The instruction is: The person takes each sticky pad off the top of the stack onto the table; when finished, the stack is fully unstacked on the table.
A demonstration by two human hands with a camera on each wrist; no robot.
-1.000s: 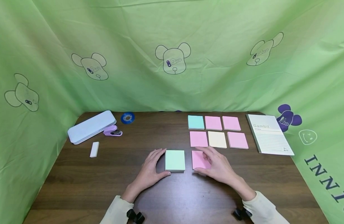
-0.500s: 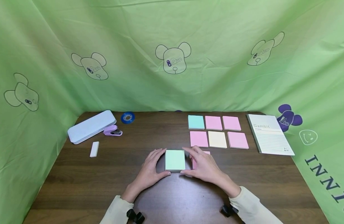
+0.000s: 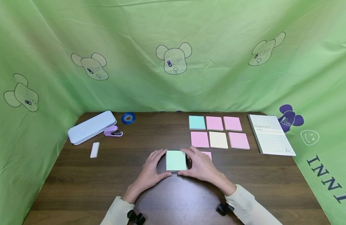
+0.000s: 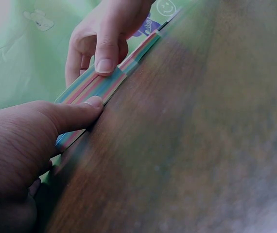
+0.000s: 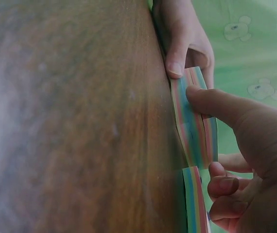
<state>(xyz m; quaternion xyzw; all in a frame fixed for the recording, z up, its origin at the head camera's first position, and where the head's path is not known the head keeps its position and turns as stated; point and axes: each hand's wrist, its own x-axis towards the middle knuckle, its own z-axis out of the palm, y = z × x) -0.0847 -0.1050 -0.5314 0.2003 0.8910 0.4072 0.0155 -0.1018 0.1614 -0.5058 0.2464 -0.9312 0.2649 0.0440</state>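
Observation:
A stack of sticky note pads with a light green top sheet lies in the middle of the table, in front of me. My left hand grips its left side, thumb at the near edge and fingertips at the far corner. On the right side, my right hand pinches the stack the same way. Striped coloured paper edges of the stack show in the right wrist view, with a seam between upper and lower pads. Just right of it, a pink sticky note pad is mostly hidden under my right hand.
Behind my right hand lie two rows of sticky note pads: turquoise, cream and several pink. A Gambit notepad is at far right. At left are a pale case, purple stapler, blue tape roll and white eraser.
My right hand has moved left from over the pink pad to the green-topped stack and now grips its right side. The left hand has stayed in place.

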